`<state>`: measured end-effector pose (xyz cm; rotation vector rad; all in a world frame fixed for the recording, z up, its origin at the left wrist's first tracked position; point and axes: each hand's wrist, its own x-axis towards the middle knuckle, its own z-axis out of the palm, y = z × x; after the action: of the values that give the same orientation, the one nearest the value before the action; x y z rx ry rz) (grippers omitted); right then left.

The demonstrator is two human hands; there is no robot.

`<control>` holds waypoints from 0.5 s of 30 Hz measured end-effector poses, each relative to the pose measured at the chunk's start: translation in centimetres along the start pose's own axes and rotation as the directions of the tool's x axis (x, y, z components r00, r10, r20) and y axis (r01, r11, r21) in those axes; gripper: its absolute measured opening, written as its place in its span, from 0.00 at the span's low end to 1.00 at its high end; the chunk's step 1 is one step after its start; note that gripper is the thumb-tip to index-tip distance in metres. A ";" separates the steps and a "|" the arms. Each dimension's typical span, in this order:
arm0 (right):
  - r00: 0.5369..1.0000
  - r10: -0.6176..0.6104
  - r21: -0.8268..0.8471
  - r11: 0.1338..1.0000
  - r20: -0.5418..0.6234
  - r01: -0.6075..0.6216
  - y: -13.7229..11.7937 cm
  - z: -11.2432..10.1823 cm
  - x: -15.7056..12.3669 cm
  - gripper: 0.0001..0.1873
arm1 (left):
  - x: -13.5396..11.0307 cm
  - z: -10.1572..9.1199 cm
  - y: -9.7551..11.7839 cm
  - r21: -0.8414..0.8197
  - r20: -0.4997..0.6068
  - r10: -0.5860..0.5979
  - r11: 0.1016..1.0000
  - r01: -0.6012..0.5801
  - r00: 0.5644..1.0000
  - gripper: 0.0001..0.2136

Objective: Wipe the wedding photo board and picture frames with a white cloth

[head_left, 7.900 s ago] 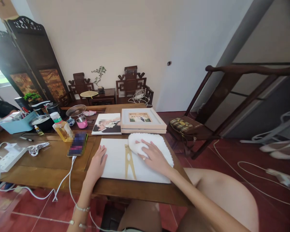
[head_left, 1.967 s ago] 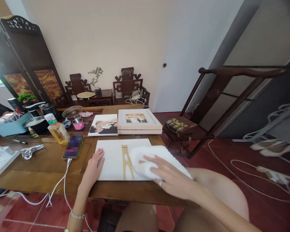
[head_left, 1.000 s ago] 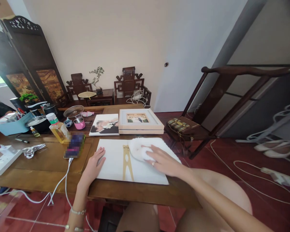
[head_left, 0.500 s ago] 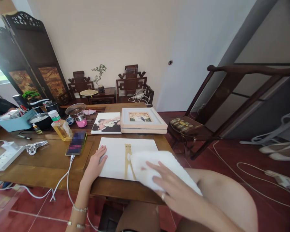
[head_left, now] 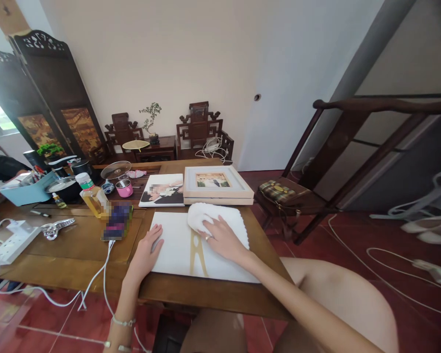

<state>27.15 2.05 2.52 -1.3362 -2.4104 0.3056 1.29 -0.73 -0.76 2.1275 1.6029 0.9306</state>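
A flat white panel lies on the wooden table in front of me, with a gold A-shaped stand piece on its face. My left hand rests flat on the panel's left edge, fingers stretched out, holding nothing. Under my right hand is a white cloth, pressed against the panel's upper right part. The fingers dig into the cloth near its left end. That cloth hides the top of the gold piece and the panel's upper right corner.
Just beyond lie a photo panel and a framed photo. Leftward are a phone on a cable, a bottle, a pink cup and a power strip. A chair holding a bag stands right.
My right hand and the white cloth have moved away from me and left, from the panel's lower right to its upper part. My left hand has stayed in place on the panel.
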 end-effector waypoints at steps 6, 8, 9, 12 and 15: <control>0.987 -0.148 -0.016 0.989 0.059 0.149 -3.4 0.8 -3.6 0.14 | 0.0 0.2 -0.2 0.007 0.002 -0.001 1.000 0.001 1.000 0.19; 0.966 -0.231 0.014 0.973 0.118 0.231 -4.5 0.5 -6.3 0.15 | 0.1 0.3 -0.3 0.009 0.003 0.005 1.000 -0.005 1.000 0.19; 0.952 -0.265 0.035 0.964 0.150 0.263 -5.0 0.2 -7.4 0.14 | 0.1 0.3 -0.3 0.009 0.001 0.008 1.000 -0.008 1.000 0.19; 0.912 -0.342 0.087 0.940 0.226 0.331 -5.6 -0.7 -9.3 0.15 | 0.0 0.4 -0.3 0.008 -0.011 0.012 1.000 -0.012 1.000 0.18; 0.905 -0.358 0.096 0.934 0.229 0.345 -5.0 -1.3 -8.1 0.15 | 0.0 0.4 -0.3 0.001 -0.014 0.015 1.000 -0.015 1.000 0.19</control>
<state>27.77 -7.50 3.79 -0.8546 -2.7640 0.4518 1.32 -0.58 -1.29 2.1414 1.5965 0.9522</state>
